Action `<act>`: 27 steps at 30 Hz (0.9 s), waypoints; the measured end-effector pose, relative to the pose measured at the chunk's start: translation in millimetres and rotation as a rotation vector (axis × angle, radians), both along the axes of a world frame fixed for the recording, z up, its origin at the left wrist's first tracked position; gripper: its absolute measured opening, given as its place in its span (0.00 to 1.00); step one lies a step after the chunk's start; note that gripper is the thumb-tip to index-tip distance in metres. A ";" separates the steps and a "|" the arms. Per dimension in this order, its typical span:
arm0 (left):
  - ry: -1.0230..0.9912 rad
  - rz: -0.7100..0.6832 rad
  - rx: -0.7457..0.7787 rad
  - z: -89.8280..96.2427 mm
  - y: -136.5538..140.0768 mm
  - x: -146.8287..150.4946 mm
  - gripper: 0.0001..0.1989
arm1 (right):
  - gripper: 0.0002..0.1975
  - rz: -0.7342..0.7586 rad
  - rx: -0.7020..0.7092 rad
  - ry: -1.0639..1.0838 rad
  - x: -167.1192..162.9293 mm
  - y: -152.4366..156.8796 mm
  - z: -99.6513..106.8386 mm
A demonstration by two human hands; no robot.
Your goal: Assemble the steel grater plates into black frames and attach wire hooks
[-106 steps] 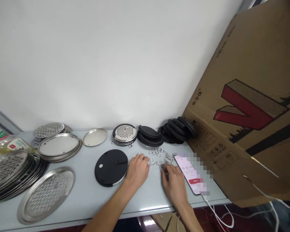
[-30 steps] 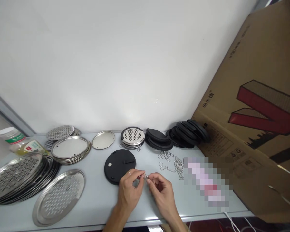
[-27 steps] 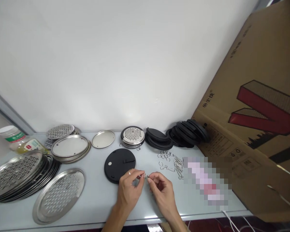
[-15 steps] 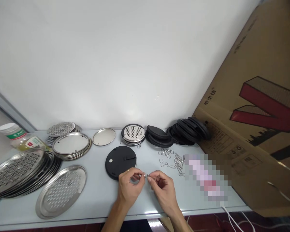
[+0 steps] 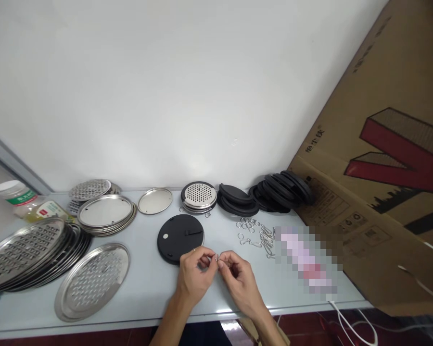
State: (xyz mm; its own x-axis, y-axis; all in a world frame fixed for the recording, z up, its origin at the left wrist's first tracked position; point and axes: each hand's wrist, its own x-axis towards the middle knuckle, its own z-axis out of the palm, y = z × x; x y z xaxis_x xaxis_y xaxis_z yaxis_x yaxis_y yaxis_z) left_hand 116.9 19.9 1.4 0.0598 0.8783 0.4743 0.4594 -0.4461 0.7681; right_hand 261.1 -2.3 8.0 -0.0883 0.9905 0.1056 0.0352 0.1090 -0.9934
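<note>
Above the front of the table my left hand [image 5: 198,271] and my right hand [image 5: 237,275] meet at the fingertips, both pinched closed. A small shiny metal piece [image 5: 217,259] shows between them; it is too small to tell if it is a ring or a hook, or one part or two. Right behind my left hand lies a round black disc [image 5: 175,236] with a white dot and a slot. Loose metal rings [image 5: 246,223] and wire hooks [image 5: 267,240] are scattered on the table to the right.
Grater discs [image 5: 25,250] are stacked at left, with one grater disc [image 5: 94,283] lying alone. Plain metal discs [image 5: 106,210] stand behind. A perforated disc stack [image 5: 200,194] and black discs [image 5: 238,199] line the wall. A cardboard box [image 5: 346,192] borders the right, a jar [image 5: 16,194] the left.
My hands have come together, so the fingertips that were slightly apart, each with a small shiny bit, now touch. The view has shifted slightly.
</note>
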 end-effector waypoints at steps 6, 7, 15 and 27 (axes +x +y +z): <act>0.027 -0.006 -0.024 -0.8 -0.8 0.3 0.04 | 0.12 -0.010 0.002 0.009 -0.5 1.0 -2.0; 0.027 0.000 -0.029 -0.9 -0.9 0.4 0.05 | 0.12 -0.014 -0.003 0.006 -0.5 1.2 -2.8; 0.038 -0.020 -0.073 -2.2 1.3 -0.9 0.08 | 0.11 -0.038 0.043 -0.095 -2.5 0.1 -4.7; 0.078 -0.118 -0.059 1.2 0.2 1.6 0.06 | 0.12 0.033 0.064 -0.068 -2.6 0.4 -1.2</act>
State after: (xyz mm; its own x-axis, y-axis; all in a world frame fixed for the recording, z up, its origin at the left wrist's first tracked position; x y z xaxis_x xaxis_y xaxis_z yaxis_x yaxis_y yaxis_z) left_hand 118.6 20.1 2.6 0.1987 0.8894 0.4116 0.4655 -0.4552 0.7590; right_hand 258.5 -2.0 6.8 -0.1295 0.9783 0.1615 0.0974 0.1746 -0.9798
